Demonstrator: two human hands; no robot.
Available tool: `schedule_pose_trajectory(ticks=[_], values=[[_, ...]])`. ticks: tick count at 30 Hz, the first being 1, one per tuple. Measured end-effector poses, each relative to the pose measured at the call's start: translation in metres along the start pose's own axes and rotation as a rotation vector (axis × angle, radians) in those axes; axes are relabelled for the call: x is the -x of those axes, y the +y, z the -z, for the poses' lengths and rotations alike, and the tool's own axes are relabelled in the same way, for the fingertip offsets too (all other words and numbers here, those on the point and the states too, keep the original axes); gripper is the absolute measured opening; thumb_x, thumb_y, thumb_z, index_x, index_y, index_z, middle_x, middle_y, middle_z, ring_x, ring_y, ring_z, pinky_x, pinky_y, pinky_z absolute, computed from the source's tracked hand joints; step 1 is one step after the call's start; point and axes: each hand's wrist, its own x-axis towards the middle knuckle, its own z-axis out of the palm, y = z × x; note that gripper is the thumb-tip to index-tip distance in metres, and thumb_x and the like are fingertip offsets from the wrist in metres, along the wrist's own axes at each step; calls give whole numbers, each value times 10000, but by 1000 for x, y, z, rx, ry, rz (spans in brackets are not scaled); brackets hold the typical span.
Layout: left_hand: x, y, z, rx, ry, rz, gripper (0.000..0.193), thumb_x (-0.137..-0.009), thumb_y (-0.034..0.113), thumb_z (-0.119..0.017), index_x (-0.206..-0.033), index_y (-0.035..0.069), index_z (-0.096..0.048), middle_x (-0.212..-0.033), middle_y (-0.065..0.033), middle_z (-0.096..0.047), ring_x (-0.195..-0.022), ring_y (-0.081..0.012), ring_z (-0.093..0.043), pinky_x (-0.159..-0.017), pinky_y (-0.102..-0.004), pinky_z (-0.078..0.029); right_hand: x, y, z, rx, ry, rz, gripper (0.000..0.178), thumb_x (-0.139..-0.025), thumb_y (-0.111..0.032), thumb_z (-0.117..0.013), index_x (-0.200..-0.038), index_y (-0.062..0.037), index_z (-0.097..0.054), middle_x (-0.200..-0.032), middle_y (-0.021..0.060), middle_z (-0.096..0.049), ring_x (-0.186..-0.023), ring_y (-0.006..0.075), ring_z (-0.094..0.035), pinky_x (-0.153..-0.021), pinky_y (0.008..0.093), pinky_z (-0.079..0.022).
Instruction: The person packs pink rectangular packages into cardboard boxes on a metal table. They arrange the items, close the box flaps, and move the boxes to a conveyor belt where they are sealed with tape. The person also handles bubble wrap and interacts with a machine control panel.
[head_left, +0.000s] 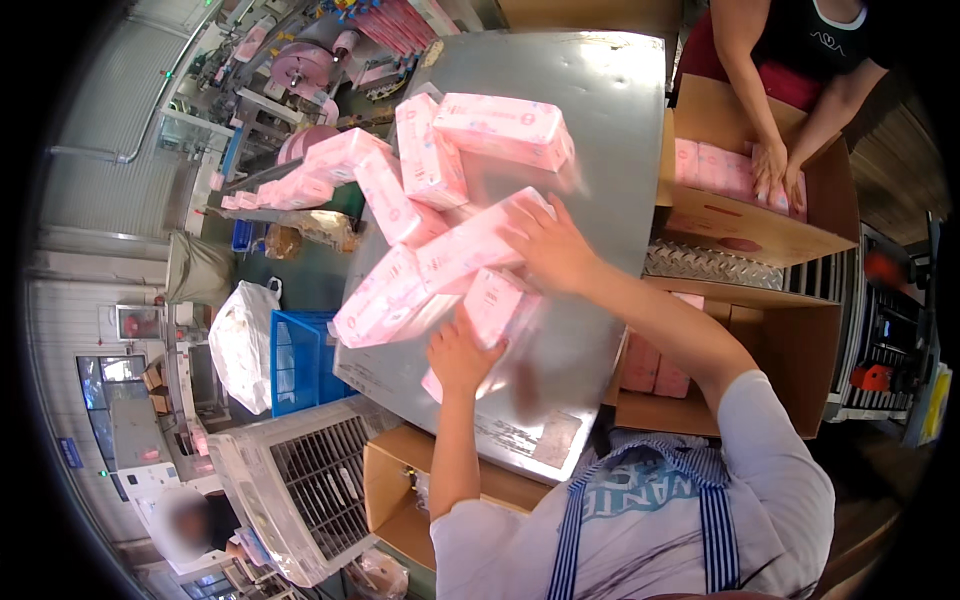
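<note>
Several pink soft-wrapped tissue packs (500,127) lie loosely about on a metal table (615,130). My right hand (550,243) is closed over the right end of a long tissue pack (468,250), fingers across its top. Below it, my left hand (465,355) grips another tissue pack (497,303), with fingers and thumb on its near part. Next to the long pack, a further tissue pack (385,297) lies slanted at the table's left edge. Two more packs, an upright-lying one (430,152) and a slanted one (393,200), sit beyond my hands.
Packs come in a row from a machine (300,70) at the far left. On the right stand two cardboard boxes (770,225) (775,360) beside a roller conveyor (800,275); a co-worker's hands (778,175) press on packs in the farther box. A blue crate (300,360) and an air cooler (310,480) stand left.
</note>
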Motion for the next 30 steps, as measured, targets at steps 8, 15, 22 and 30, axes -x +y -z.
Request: schedule_pose_trajectory(ticks=[8,15,22,30], values=[[-62,-128,-2,-129,103,117,1014,-567,331,-817,-1405,195,-263,-1356,-158,-389,-1274,-305,-341,-1008,-533,-287,-13,16,2,162,-588,-335,939,-608,-337,-753,-1349,-4,-282,-1232,212,-440,-1158,333,-436,-989,461,-340],[-85,-140,8,187,-282,81,910,-622,591,-696,-1306,77,-387,-1193,-172,-509,-1136,-337,-463,-961,-486,-349,104,-51,66,-360,-908,-669,852,-742,-404,-682,-1351,0,-242,-1167,217,-516,-945,348,-581,-799,390,-479],[-24,-132,-98,1330,-752,335,783,-773,643,-536,-1252,26,-472,-1130,-95,-576,-1021,-198,-547,-848,-355,-443,116,-43,6,-1224,-705,-1176,771,-841,-376,-612,-1406,-89,-173,-1277,122,-454,-1101,267,-521,-911,364,-448],[61,-96,-43,1769,-508,248,575,-733,184,-715,-1227,2,-484,-1136,-81,-575,-1001,-156,-555,-868,-323,-443,120,-45,82,-1054,-495,-731,804,-760,-249,-709,-1383,-64,-236,-1287,135,-460,-1195,245,-440,-1017,353,-340]])
